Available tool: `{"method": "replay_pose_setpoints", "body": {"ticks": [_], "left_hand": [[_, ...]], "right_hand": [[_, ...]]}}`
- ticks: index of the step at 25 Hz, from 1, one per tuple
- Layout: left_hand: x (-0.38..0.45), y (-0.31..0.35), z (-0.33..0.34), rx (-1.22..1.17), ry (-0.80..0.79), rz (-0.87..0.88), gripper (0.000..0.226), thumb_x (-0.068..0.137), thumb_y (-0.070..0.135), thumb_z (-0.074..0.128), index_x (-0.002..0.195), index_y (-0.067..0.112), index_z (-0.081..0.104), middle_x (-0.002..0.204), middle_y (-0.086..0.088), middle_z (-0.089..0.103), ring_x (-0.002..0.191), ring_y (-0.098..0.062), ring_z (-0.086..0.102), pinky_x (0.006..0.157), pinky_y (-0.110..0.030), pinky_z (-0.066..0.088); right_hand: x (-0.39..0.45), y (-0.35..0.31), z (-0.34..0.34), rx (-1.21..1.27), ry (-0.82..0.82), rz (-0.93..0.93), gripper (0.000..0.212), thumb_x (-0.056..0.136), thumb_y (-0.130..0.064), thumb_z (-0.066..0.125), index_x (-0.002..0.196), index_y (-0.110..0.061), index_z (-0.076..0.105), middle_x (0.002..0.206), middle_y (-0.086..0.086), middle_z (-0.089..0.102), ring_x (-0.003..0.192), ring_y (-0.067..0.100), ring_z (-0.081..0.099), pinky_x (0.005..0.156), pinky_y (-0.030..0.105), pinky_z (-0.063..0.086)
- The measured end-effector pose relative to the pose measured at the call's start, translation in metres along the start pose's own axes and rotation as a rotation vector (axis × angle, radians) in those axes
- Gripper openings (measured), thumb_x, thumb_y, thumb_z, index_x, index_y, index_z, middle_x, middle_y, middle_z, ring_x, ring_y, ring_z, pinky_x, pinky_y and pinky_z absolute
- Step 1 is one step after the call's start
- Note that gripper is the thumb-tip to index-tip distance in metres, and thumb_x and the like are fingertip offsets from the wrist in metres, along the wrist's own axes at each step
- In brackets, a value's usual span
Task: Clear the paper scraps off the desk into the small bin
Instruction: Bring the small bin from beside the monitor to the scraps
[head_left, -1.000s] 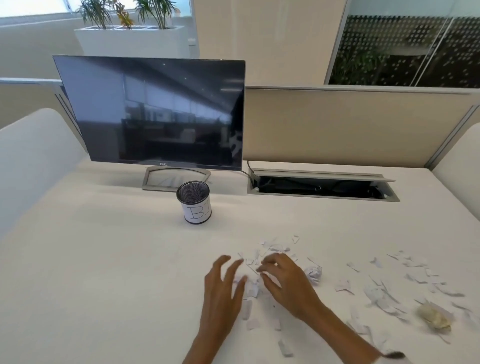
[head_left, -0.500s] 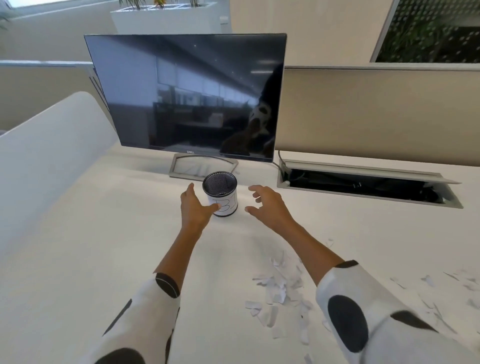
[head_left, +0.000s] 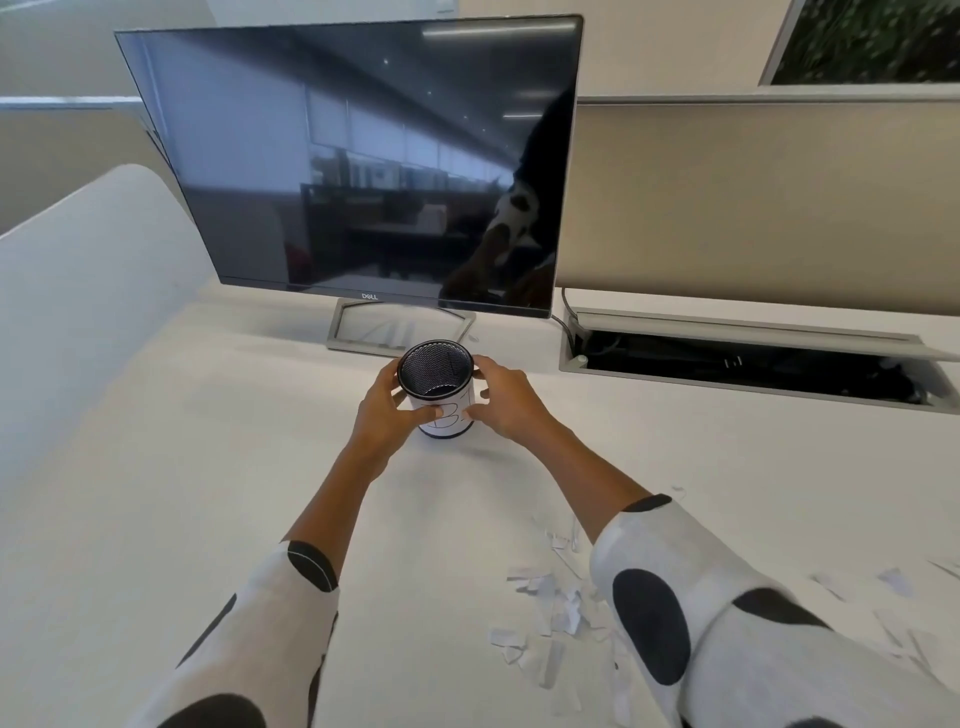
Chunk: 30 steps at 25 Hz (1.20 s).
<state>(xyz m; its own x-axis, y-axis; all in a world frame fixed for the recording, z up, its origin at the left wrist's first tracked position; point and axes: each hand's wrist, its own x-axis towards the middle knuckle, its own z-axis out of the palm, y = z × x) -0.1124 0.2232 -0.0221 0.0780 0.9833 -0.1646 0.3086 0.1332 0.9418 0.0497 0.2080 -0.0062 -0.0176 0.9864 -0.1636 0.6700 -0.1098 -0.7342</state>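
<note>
Head view, the only one. I have both hands on the small bin (head_left: 440, 396): left hand (head_left: 387, 415) wraps its left side, thumb across the paper label; right hand (head_left: 506, 402) wraps the right side, fingers curled round the wall. Both are holding the bin, nothing else. The bin stands upright on the desk (head_left: 156, 467) just in front of the monitor (head_left: 363, 166) stand, long axis vertical, mesh mouth pointing up, label toward me.

The paper scraps (head_left: 550, 608) lie well apart from it, near me, under and beside my right sleeve (head_left: 727, 623), with more off to the right.

Step, as I judge it: bring the bin to the scraps. I should keep it level with the mouth up, set it down beside the pile or at the desk edge, and avoid dragging my sleeves through the scraps.
</note>
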Motion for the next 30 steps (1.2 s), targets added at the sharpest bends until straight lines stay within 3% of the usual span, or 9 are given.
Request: {"method": "replay_pose_setpoints", "body": {"ticks": [7,10,16,19,22,25,30], "left_hand": [[-0.015,0.013,0.006,-0.014,0.019,0.034,0.078,0.063,0.001,0.081,0.128,0.018,0.043,0.120,-0.001,0.056,0.110,-0.020,0.053,0.087,-0.031,0.044],[-0.034,0.025,0.012,-0.027,0.002,0.090,0.073,0.062,0.003,0.082,0.123,0.022,0.046,0.115,0.002,0.057,0.107,-0.020,0.056,0.075,-0.021,0.045],[-0.104,0.047,0.051,-0.003,-0.109,0.188,0.069,0.062,0.014,0.084,0.118,0.033,0.047,0.116,0.010,0.056,0.100,-0.007,0.056,0.070,-0.014,0.043],[-0.148,0.050,0.077,-0.035,-0.151,0.202,0.070,0.062,0.014,0.084,0.119,0.031,0.048,0.118,0.013,0.056,0.100,0.003,0.054,0.062,-0.006,0.047],[-0.196,0.038,0.098,-0.040,-0.222,0.223,0.073,0.063,0.016,0.084,0.123,0.031,0.046,0.124,0.011,0.055,0.109,-0.007,0.056,0.072,-0.008,0.051],[-0.234,0.020,0.114,-0.010,-0.305,0.234,0.071,0.064,0.016,0.083,0.116,0.043,0.043,0.124,0.013,0.054,0.112,-0.009,0.055,0.076,-0.010,0.050],[-0.261,0.002,0.133,0.051,-0.366,0.212,0.074,0.064,0.019,0.083,0.121,0.038,0.039,0.130,0.007,0.052,0.114,-0.012,0.053,0.084,-0.014,0.047]], "right_hand": [[-0.015,-0.004,-0.007,0.169,0.091,-0.003,0.052,0.079,-0.005,0.070,0.127,-0.007,0.051,0.128,0.016,0.059,0.109,0.035,0.060,0.099,0.046,0.047],[-0.041,-0.002,-0.024,0.216,0.121,-0.022,0.051,0.078,-0.005,0.070,0.126,-0.007,0.054,0.126,0.012,0.062,0.101,0.031,0.065,0.096,0.043,0.049],[-0.132,0.030,-0.069,0.227,0.178,-0.041,0.046,0.077,-0.010,0.073,0.120,-0.016,0.059,0.115,0.004,0.068,0.086,0.018,0.066,0.069,0.013,0.047],[-0.183,0.048,-0.082,0.249,0.208,-0.014,0.042,0.075,-0.010,0.073,0.114,-0.021,0.062,0.105,-0.007,0.069,0.084,0.009,0.068,0.066,0.010,0.050],[-0.240,0.069,-0.082,0.282,0.237,0.015,0.041,0.073,-0.009,0.074,0.103,-0.035,0.064,0.094,-0.022,0.065,0.080,-0.001,0.068,0.067,0.008,0.052],[-0.289,0.088,-0.072,0.292,0.238,0.076,0.047,0.071,-0.011,0.076,0.089,-0.050,0.060,0.093,-0.024,0.068,0.084,0.000,0.068,0.071,0.012,0.055],[-0.329,0.110,-0.058,0.333,0.299,0.141,0.051,0.068,-0.009,0.078,0.085,-0.053,0.061,0.090,-0.034,0.067,0.083,-0.001,0.067,0.068,0.012,0.054]]}}
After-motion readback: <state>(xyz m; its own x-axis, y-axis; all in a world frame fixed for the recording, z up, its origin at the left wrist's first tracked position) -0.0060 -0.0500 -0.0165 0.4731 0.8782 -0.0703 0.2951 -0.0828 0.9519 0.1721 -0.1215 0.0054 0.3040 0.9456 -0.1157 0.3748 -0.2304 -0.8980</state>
